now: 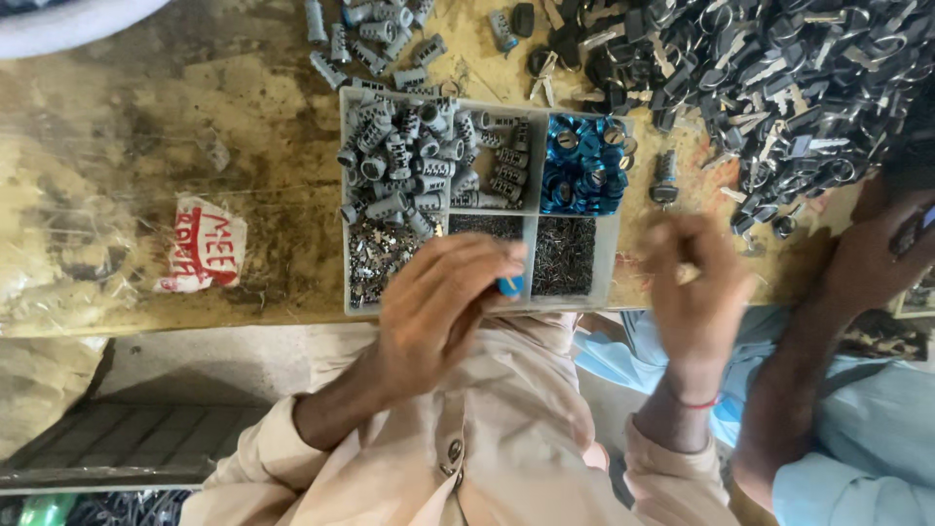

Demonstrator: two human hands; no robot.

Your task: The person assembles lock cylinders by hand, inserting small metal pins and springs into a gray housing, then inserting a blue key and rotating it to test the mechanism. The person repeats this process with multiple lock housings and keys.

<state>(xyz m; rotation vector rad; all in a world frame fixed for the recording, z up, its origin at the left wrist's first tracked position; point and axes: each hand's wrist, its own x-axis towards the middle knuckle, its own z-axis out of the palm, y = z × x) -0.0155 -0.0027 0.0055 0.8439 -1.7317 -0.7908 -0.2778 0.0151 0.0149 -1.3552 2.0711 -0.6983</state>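
My left hand (438, 304) hovers over the near edge of a grey compartment tray (343, 195), pinching a small blue part (509, 284) between thumb and fingers. To the right of the tray, my right hand (696, 292) is blurred above the bench with its fingers curled; whether it holds anything is unclear. The tray holds grey lock cylinders (419, 156), blue rings (582, 166), small metal pieces (375, 258) and fine dark pins (563, 255).
A big heap of dark keys (769, 68) fills the back right. Loose cylinders (375, 34) lie behind the tray, and one stands alone (664, 178). A co-worker's hand and forearm (857, 268) rest at the right. A white scrap with red writing (200, 245) lies left.
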